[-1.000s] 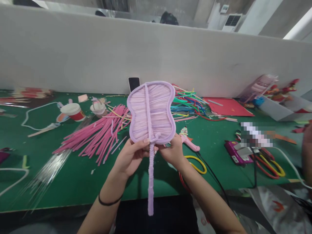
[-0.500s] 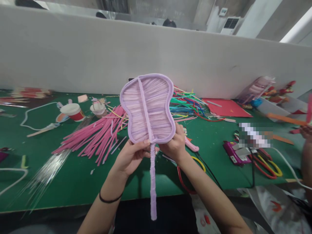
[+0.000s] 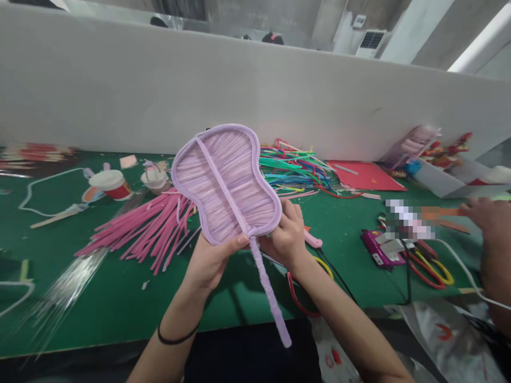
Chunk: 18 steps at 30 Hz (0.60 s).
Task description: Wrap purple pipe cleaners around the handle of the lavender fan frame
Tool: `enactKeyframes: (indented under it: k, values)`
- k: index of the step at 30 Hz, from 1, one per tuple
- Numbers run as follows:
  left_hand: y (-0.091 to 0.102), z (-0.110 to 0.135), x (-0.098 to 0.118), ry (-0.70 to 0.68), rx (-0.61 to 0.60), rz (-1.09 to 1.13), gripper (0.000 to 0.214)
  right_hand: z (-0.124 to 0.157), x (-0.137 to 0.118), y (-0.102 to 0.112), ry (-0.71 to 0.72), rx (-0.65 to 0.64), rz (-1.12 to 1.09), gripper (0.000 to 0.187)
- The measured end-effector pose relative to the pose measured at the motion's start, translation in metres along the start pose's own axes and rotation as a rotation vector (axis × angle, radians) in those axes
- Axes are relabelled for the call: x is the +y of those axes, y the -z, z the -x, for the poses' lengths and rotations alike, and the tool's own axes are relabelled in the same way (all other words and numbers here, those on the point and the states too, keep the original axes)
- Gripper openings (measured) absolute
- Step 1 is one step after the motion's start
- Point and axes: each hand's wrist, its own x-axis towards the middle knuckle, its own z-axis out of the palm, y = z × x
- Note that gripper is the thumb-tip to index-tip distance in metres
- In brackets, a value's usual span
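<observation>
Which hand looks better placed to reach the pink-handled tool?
Probably the right hand: it is close to the pink-handled tool, while the left hand is farther off, holding the purple fan. The right's own grip is partly hidden.

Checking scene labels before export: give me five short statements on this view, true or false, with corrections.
1. The left hand grips the lilac fan-shaped piece. True.
2. The handle points up at the partition. False: it slants down toward the near edge of the green table.
3. Pink strips lie on the table, left of the piece in the picture. True.
4. The black band is on the right forearm. False: it is on the left one.
5. The right hand is at the piece's lower right edge. True.
</observation>
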Motion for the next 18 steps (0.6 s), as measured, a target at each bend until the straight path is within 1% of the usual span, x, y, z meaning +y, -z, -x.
enactKeyframes:
  k: [5,8,10,14,16,18]
  values:
    - [-0.006,0.004,0.000,-0.005,0.037,0.018,0.056,0.008,-0.001,-0.007,-0.055,0.000,-0.089,0.023]
    - [-0.003,0.003,-0.003,0.027,0.029,0.033,0.047,0.009,0.000,-0.010,-0.056,0.030,-0.144,0.023]
    - [0.001,0.002,-0.005,0.057,-0.005,0.025,0.040,0.009,0.001,-0.009,-0.076,0.023,-0.155,0.024]
    - [0.008,0.000,-0.006,0.105,-0.114,0.028,0.039,0.007,0.003,-0.005,-0.180,-0.067,-0.205,0.027]
    - [0.010,-0.001,-0.006,0.111,-0.156,0.035,0.037,0.006,0.003,-0.003,-0.171,-0.095,-0.234,0.025]
    - [0.011,-0.002,-0.005,0.120,-0.172,0.038,0.035,0.005,0.003,-0.001,-0.144,-0.098,-0.267,0.023]
